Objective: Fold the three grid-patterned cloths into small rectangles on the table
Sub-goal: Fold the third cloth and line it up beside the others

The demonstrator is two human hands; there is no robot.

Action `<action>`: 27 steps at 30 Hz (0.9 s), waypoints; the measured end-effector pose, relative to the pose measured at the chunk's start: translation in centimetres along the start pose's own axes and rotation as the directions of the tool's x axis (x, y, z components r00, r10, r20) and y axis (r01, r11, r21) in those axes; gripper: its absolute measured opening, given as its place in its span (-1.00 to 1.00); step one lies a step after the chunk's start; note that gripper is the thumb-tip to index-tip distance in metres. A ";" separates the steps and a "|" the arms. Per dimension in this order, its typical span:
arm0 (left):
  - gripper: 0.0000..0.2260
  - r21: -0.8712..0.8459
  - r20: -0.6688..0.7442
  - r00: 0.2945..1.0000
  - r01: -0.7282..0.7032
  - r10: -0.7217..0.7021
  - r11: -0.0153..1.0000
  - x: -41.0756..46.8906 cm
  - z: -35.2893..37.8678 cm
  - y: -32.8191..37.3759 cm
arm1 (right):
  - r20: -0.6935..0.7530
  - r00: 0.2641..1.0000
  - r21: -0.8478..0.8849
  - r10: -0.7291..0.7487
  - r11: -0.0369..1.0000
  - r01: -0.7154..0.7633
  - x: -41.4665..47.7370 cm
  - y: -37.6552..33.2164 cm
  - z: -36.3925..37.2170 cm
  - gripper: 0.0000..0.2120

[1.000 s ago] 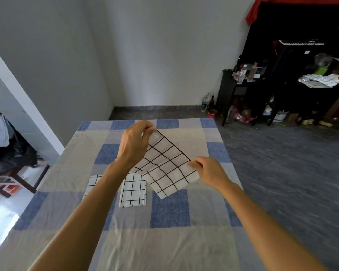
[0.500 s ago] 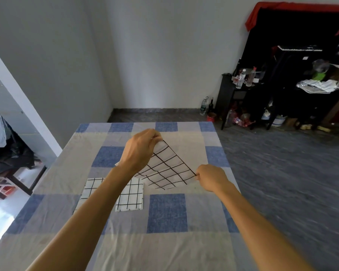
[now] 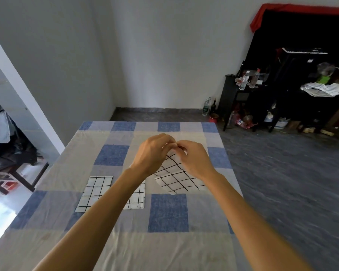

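Observation:
A white cloth with a black grid (image 3: pixel 177 178) hangs folded over from both my hands above the middle of the table. My left hand (image 3: pixel 152 153) and my right hand (image 3: pixel 194 159) meet at its top edge, and each pinches a corner there. Its lower fold reaches down to the tablecloth. Two folded grid cloths lie flat to the left: one (image 3: pixel 95 190) in plain view, the other (image 3: pixel 137 196) partly hidden under my left forearm.
The table (image 3: pixel 164 241) wears a blue, grey and beige checked tablecloth. To its right is bare dark floor. A black shelf with bottles (image 3: pixel 245 81) and cluttered furniture stand at the back right. A white wall edge and a chair are on the left.
My right hand has moved up and left to meet my left hand, bringing its corner of the cloth over so the cloth is doubled.

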State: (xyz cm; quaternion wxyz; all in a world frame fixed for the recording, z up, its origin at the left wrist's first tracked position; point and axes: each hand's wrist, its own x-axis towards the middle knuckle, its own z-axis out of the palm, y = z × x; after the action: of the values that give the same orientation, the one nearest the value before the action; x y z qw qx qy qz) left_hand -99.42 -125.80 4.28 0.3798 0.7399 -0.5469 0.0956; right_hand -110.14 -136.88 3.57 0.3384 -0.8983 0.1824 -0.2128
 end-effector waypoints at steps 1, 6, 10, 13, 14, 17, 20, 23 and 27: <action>-0.91 -0.013 -0.012 1.000 0.015 -0.016 1.000 -0.1 -0.1 0.0 | 0.009 1.000 -0.004 0.007 1.000 -0.007 0.0 0.1 0.1 -0.74; -0.83 -0.059 0.058 0.988 0.145 -0.141 0.988 -0.5 -0.4 0.0 | -0.057 0.998 0.126 0.011 0.992 -0.004 -0.1 0.1 -0.5 -0.76; -0.77 0.065 0.101 0.974 0.199 -0.205 0.978 -1.5 -0.9 -1.7 | -0.133 0.988 0.244 0.077 0.969 -0.043 -0.2 0.7 -2.0 -0.71; -0.83 0.066 0.086 0.952 0.288 -0.292 0.956 -2.3 -1.3 -3.3 | -0.175 0.970 0.338 0.169 0.935 -0.102 -0.3 1.8 -2.9 -0.68; -0.85 0.036 0.063 0.945 0.320 -0.321 0.947 -2.5 -1.4 -3.7 | -0.189 0.963 0.366 0.192 0.924 -0.112 -0.4 2.3 -3.1 -0.67; -0.88 -0.080 -0.018 0.928 0.370 -0.373 0.925 -2.7 -1.9 -4.2 | -0.226 0.942 0.407 0.247 0.903 -0.139 -0.2 3.4 -3.3 -0.66; -0.91 -0.159 -0.023 0.924 0.374 -0.382 0.914 -2.5 -2.0 -4.1 | -0.236 0.926 0.434 0.293 0.885 -0.170 0.0 3.5 -3.1 -0.69; -0.94 -0.192 -0.016 0.925 0.371 -0.380 0.909 -2.3 -2.0 -3.9 | -0.237 0.913 0.472 0.332 0.861 -0.190 0.0 3.1 -3.0 -0.77; -0.94 -0.193 -0.015 0.923 0.375 -0.384 0.907 -1.9 -2.0 -3.7 | -0.233 0.905 0.507 0.356 0.839 -0.199 0.0 3.0 -3.0 -0.77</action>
State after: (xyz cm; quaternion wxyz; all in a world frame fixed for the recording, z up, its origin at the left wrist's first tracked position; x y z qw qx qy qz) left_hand -96.34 -122.63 2.87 0.4730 0.7905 -0.3889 -0.0122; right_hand -112.23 -140.63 3.55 0.5401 -0.7059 0.3070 -0.3403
